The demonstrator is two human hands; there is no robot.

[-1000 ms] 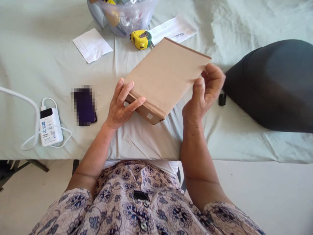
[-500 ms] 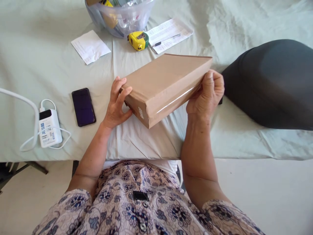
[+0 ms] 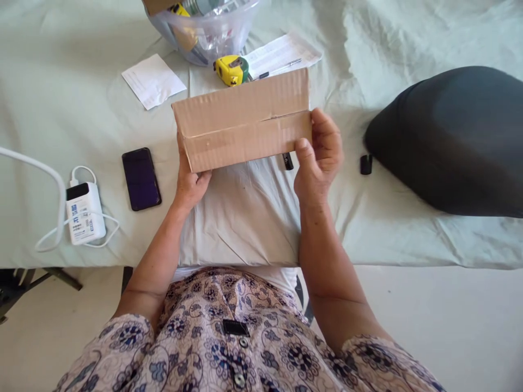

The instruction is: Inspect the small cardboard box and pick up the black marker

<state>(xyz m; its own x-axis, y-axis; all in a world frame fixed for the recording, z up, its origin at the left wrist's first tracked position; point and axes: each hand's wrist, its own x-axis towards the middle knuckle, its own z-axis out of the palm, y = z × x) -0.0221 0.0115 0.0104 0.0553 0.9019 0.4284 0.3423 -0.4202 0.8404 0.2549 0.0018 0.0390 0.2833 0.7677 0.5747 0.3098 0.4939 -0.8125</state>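
Note:
A brown cardboard box point(image 3: 245, 128) is held up above the cloth-covered table, one long narrow side with a lengthwise seam facing me. My left hand point(image 3: 191, 182) grips its left end, with most of the fingers hidden behind the cardboard. At the right end, my right hand point(image 3: 321, 155) pinches the corner, thumb on the near face and fingers at the end. Just under the box, left of my right thumb, a small black object point(image 3: 288, 161) lies on the cloth, partly covered.
Beyond the box are a yellow tape measure point(image 3: 231, 69), a pen point(image 3: 281, 68) on a paper sheet, a folded paper point(image 3: 154, 81) and a clear plastic tub point(image 3: 208, 35). To the left lie a phone point(image 3: 141, 178) and a power bank point(image 3: 85, 215). A black cap point(image 3: 366, 164) sits beside a large dark rounded object point(image 3: 453, 141).
The box has been turned so its broad face and printed end no longer show and a seamed narrow side faces me. My right hand has moved left, uncovering the black cap.

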